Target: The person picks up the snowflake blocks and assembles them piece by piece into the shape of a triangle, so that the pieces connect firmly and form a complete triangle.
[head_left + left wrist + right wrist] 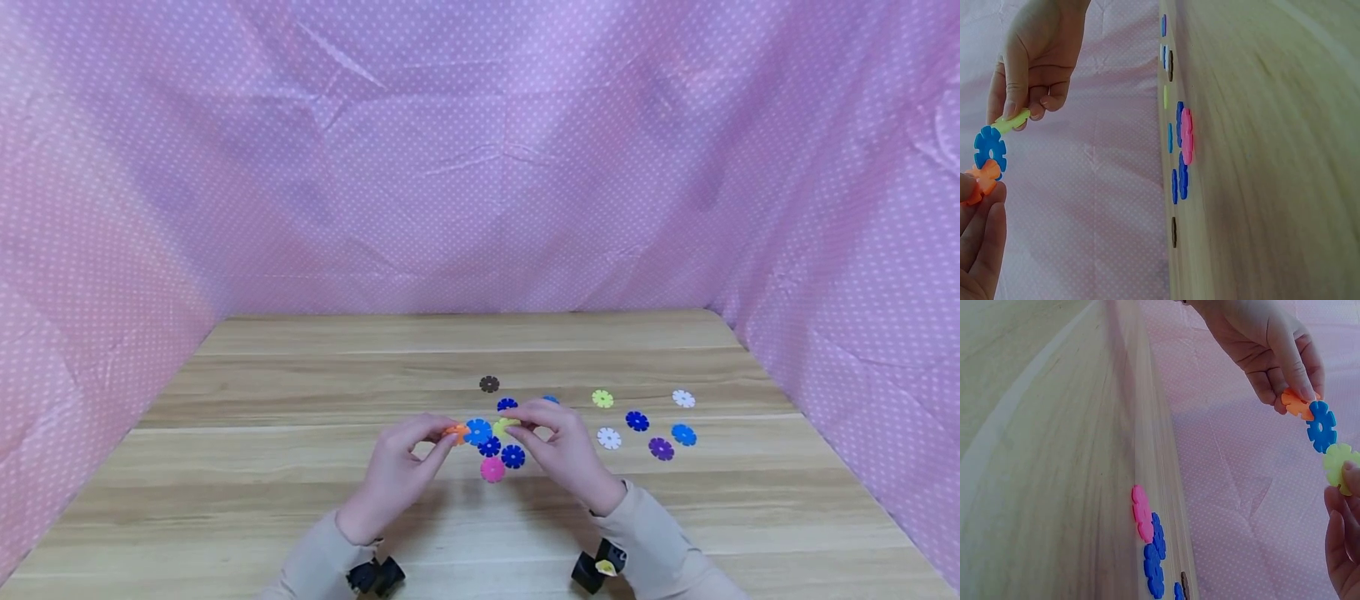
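Three notched, flower-shaped plastic discs are joined in a row, held above the table. My left hand pinches the orange disc at one end between thumb and fingers. The blue disc sits in the middle, its round centre hole showing in both wrist views. At the other end is the yellow-green disc, pinched by the thumb and fingers of my right hand. Beneath the row, a pink disc and a dark blue disc lie on the table; another dark blue disc lies beside them.
More discs lie flat on the wooden table. A brown disc is farther back. To the right are a yellow-green disc, a purple disc and several white and blue ones. Pink dotted cloth surrounds the table's back and sides.
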Tool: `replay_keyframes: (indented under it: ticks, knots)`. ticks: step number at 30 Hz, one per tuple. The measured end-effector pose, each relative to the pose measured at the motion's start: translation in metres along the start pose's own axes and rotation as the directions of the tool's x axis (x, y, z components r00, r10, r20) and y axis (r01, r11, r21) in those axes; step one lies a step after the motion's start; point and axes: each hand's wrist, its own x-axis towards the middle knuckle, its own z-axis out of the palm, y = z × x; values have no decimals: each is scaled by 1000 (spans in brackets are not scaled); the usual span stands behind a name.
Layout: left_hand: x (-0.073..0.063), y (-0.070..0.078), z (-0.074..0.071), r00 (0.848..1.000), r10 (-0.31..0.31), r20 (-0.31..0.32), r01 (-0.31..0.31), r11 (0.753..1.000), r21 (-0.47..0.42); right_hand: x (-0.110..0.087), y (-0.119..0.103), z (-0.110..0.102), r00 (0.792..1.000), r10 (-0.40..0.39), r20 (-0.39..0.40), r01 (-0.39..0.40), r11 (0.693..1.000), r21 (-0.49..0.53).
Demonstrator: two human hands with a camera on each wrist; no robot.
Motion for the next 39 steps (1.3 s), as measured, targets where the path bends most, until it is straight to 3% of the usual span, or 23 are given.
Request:
replay_keyframes:
  ticks: [17,27,39]
  knots:
    - [-1,4,2,1000,-18,5,18,998,-54,-4,-2,1,999,-41,-16,39,997,-69]
    - [2,10,7,999,-38,-11,35,974,-225,-6,4,-2,980,-183,-74,184,983,1]
    - [2,12,7,988,-146,47,153,951,-270,-5,3,-4,968,-240,-80,245,967,64]
